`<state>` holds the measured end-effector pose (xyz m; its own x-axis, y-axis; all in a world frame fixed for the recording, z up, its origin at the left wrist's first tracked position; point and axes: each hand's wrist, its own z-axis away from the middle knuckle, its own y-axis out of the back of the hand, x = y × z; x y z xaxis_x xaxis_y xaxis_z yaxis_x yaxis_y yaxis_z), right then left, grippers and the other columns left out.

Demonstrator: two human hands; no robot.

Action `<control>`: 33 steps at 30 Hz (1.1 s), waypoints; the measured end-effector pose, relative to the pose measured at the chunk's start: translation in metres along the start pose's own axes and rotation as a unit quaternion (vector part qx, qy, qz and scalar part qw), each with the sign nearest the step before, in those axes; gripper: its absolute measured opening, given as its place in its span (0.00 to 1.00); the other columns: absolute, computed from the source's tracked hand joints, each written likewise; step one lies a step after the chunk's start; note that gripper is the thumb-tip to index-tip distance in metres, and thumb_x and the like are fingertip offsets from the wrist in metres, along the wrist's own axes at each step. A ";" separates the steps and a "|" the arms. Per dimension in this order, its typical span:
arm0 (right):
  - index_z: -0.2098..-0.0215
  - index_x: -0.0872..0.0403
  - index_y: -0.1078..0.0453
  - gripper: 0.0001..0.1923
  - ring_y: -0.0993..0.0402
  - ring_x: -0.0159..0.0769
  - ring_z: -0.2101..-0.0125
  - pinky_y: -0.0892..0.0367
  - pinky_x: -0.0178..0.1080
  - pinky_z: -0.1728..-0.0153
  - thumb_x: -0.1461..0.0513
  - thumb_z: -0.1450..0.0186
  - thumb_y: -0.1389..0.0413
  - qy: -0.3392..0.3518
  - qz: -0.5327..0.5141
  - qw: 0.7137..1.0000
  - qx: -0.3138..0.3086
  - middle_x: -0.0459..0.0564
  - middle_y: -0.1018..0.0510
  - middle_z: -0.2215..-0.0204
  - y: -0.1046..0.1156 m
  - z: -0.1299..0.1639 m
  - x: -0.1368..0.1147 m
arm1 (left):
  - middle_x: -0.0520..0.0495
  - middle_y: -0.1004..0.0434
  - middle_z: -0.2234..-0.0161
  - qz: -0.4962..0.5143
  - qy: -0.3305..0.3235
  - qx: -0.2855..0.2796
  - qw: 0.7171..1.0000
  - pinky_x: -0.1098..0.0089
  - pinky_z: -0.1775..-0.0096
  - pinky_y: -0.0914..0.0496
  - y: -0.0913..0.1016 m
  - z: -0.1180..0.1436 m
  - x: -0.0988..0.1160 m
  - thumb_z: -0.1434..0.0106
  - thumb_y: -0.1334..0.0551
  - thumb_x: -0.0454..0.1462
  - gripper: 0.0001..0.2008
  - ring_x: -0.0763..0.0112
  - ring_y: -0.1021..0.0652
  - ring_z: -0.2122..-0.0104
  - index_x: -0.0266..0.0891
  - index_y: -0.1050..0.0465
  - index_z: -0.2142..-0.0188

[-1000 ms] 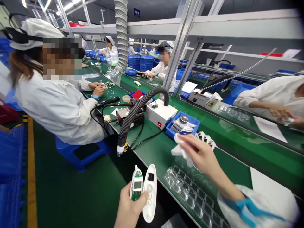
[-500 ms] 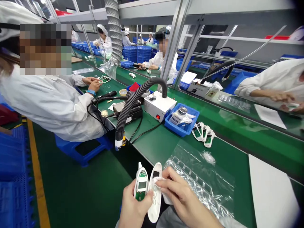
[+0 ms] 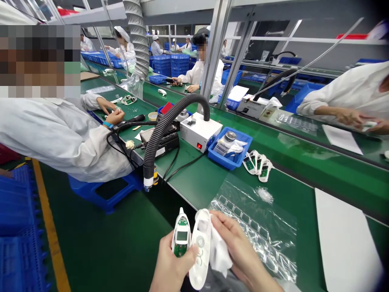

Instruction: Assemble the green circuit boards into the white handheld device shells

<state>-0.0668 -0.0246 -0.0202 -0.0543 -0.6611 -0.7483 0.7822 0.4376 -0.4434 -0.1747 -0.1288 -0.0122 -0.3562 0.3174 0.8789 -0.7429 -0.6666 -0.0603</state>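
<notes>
My left hand [image 3: 171, 265] is closed around two halves of a white device shaped like an ear thermometer. One is the body half [image 3: 181, 237] with a pointed tip, a small screen and a green circuit board. Beside it, the long white cover [image 3: 199, 253] leans to the right with its inner face toward me, under my left thumb. Crumpled white cloth [image 3: 219, 254] hangs from my right hand [image 3: 240, 243], whose fingers are closed on it at the cover's upper right edge. Part of those fingers is hidden behind the cover and cloth.
Clear plastic blister sheet [image 3: 252, 231] lies right of my hands. Further up are several open device halves [image 3: 258, 165], a blue bin [image 3: 231, 148] with a metal-capped bottle, and a white box [image 3: 200, 132] with a black hose [image 3: 152, 150]. Co-workers sit at left and across the line.
My right fingers have shifted from the cover's face to its upper right edge, taking the cloth along. The cover is turned more toward me. The whole view has shifted slightly.
</notes>
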 end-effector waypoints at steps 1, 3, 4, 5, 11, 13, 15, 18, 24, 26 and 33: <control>0.61 0.55 0.23 0.18 0.27 0.34 0.75 0.34 0.33 0.73 0.51 0.44 0.36 -0.020 -0.021 0.999 -0.024 0.50 0.21 0.73 -0.003 0.002 0.004 | 0.55 0.39 0.83 0.005 -0.002 -0.002 1.000 0.74 0.77 0.43 0.000 -0.001 -0.001 0.55 0.33 0.41 0.13 0.77 0.39 0.80 0.36 0.33 0.79; 0.65 0.56 0.23 0.15 0.27 0.32 0.76 0.35 0.32 0.73 0.53 0.44 0.36 -0.049 -0.035 0.995 -0.077 0.49 0.22 0.75 -0.003 0.008 0.010 | 0.55 0.40 0.82 0.008 -0.011 -0.003 1.000 0.74 0.77 0.42 0.002 -0.002 -0.002 0.54 0.33 0.42 0.13 0.77 0.40 0.80 0.35 0.33 0.79; 0.66 0.56 0.23 0.14 0.27 0.31 0.75 0.35 0.31 0.72 0.54 0.43 0.36 -0.056 -0.028 0.993 -0.097 0.49 0.22 0.75 0.000 0.011 0.013 | 0.54 0.39 0.82 0.005 -0.014 -0.003 1.000 0.74 0.77 0.42 0.003 -0.003 -0.003 0.54 0.33 0.42 0.14 0.77 0.39 0.80 0.35 0.33 0.79; 0.67 0.56 0.23 0.13 0.27 0.31 0.74 0.35 0.31 0.71 0.54 0.42 0.37 -0.059 -0.015 0.992 -0.112 0.48 0.23 0.75 0.004 0.013 0.015 | 0.54 0.38 0.82 0.002 -0.015 -0.004 1.000 0.74 0.76 0.42 0.004 -0.003 -0.003 0.53 0.33 0.42 0.14 0.77 0.39 0.80 0.35 0.33 0.78; 0.64 0.55 0.23 0.14 0.26 0.34 0.72 0.33 0.34 0.71 0.53 0.41 0.38 -0.070 0.048 0.993 -0.076 0.50 0.21 0.72 0.032 0.018 0.020 | 0.52 0.35 0.81 0.000 0.014 0.006 1.000 0.73 0.76 0.40 0.006 -0.006 -0.010 0.52 0.34 0.42 0.13 0.75 0.36 0.79 0.34 0.31 0.75; 0.62 0.55 0.23 0.15 0.25 0.35 0.72 0.32 0.34 0.70 0.53 0.42 0.38 -0.077 0.037 0.995 -0.050 0.51 0.20 0.71 0.033 0.018 0.018 | 0.52 0.35 0.80 0.001 0.016 0.014 1.000 0.73 0.76 0.39 0.004 -0.006 -0.010 0.52 0.34 0.42 0.13 0.74 0.36 0.79 0.33 0.31 0.75; 0.61 0.54 0.23 0.16 0.23 0.36 0.70 0.31 0.34 0.68 0.53 0.43 0.37 -0.077 0.024 0.996 -0.025 0.51 0.19 0.69 0.031 0.020 0.015 | 0.52 0.34 0.80 0.002 0.013 0.021 1.000 0.73 0.76 0.39 0.002 -0.005 -0.007 0.53 0.33 0.42 0.13 0.74 0.36 0.79 0.33 0.30 0.75; 0.59 0.53 0.24 0.19 0.22 0.38 0.68 0.30 0.35 0.66 0.53 0.45 0.35 -0.068 0.008 0.998 0.004 0.51 0.19 0.68 0.025 0.022 0.009 | 0.53 0.35 0.81 0.003 0.013 0.029 0.999 0.74 0.77 0.40 0.001 -0.003 -0.003 0.54 0.33 0.41 0.12 0.75 0.36 0.79 0.34 0.30 0.77; 0.59 0.52 0.24 0.18 0.22 0.36 0.72 0.30 0.35 0.69 0.56 0.47 0.33 -0.029 -0.025 0.999 0.019 0.51 0.18 0.68 0.020 0.019 0.003 | 0.55 0.37 0.82 0.044 0.034 0.021 0.998 0.73 0.78 0.39 0.005 -0.002 -0.011 0.55 0.32 0.41 0.13 0.76 0.36 0.81 0.36 0.31 0.75; 0.59 0.52 0.24 0.17 0.23 0.35 0.71 0.30 0.33 0.69 0.58 0.47 0.33 -0.024 -0.035 0.999 0.016 0.51 0.18 0.67 0.020 0.018 0.001 | 0.56 0.36 0.82 0.064 0.041 0.011 0.997 0.73 0.77 0.38 0.007 -0.002 -0.016 0.55 0.31 0.42 0.13 0.76 0.35 0.81 0.37 0.32 0.75; 0.56 0.53 0.26 0.19 0.22 0.37 0.66 0.30 0.35 0.65 0.57 0.45 0.35 -0.018 -0.024 0.999 0.013 0.52 0.19 0.64 0.019 0.016 0.002 | 0.56 0.33 0.81 0.081 0.071 0.029 0.994 0.72 0.77 0.36 0.008 0.002 -0.015 0.57 0.30 0.42 0.18 0.73 0.32 0.79 0.38 0.33 0.71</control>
<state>-0.0420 -0.0271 -0.0219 -0.0704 -0.7033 -0.7074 0.7948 0.3889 -0.4658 -0.1740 -0.1402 -0.0250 -0.5474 0.2922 0.7842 -0.6371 -0.7531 -0.1641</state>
